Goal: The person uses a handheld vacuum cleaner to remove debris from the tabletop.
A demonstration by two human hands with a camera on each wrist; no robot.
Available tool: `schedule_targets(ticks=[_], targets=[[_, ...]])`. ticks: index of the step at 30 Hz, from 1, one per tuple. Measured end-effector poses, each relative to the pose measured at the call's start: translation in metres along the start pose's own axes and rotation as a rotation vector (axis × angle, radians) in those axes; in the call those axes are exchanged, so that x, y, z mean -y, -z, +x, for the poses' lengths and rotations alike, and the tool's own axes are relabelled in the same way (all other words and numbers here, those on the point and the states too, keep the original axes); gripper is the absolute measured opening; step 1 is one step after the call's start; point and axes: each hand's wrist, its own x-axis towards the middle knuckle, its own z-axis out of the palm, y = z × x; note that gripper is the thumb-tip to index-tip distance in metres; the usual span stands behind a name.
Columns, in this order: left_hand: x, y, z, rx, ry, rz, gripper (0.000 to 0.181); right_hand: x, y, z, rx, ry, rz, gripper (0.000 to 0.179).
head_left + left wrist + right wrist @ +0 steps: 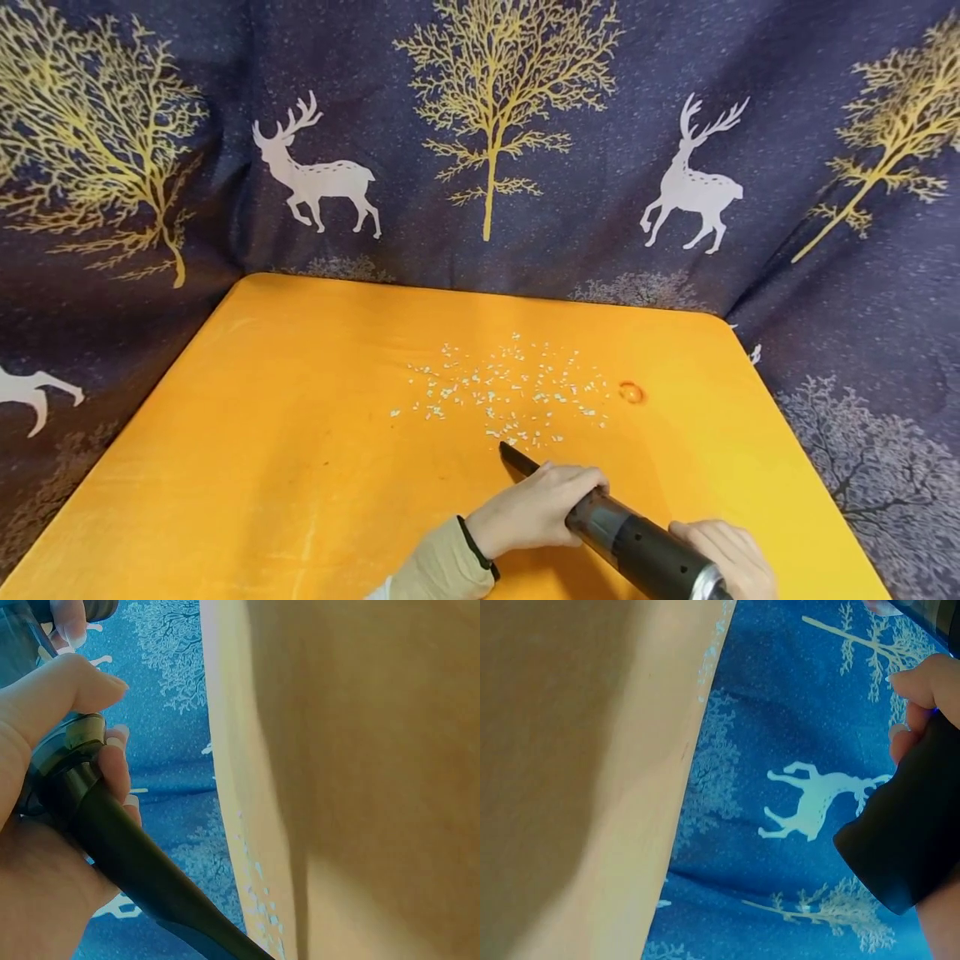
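two hands hold one vacuum (pixel 648 546), slanted over the near part of one orange table (pixel 337 417). the left hand (pixel 536 508) is clamped round its front, thumb and fingers curled; the right hand (pixel 731 550) is wrapped round its handle (pixel 907 817). the hands are apart, one ahead of the other. its one black nozzle (pixel 517 458) ends just beside the nearest white scraps (pixel 491 396), too many and small to count; whether it touches the table i cannot tell. one ring mark (pixel 632 392) lies right of the scraps. behind, one dark cloth (pixel 420 242) shows three gold trees (pixel 490 137) and two whole deer (pixel 318 179).
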Motion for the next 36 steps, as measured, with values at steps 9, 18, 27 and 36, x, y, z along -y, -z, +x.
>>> schedule_targets(ticks=[9, 18, 27, 36], targets=[[-0.006, -0.005, 0.002, -0.027, 0.023, 0.041, 0.070, 0.004, 0.011, -0.006, 0.020, -0.072, -0.034, 0.035], [-0.003, -0.009, -0.001, -0.046, 0.007, 0.114, 0.065, -0.002, 0.018, -0.006, 0.050, -0.016, -0.030, 0.040], [0.000, -0.011, -0.003, -0.048, 0.005, 0.085, 0.063, -0.002, 0.020, -0.003, 0.121, 0.000, -0.080, 0.036], [0.008, -0.007, -0.005, -0.032, 0.028, 0.017, 0.059, 0.000, 0.006, -0.004, 0.029, -0.039, -0.005, 0.031]])
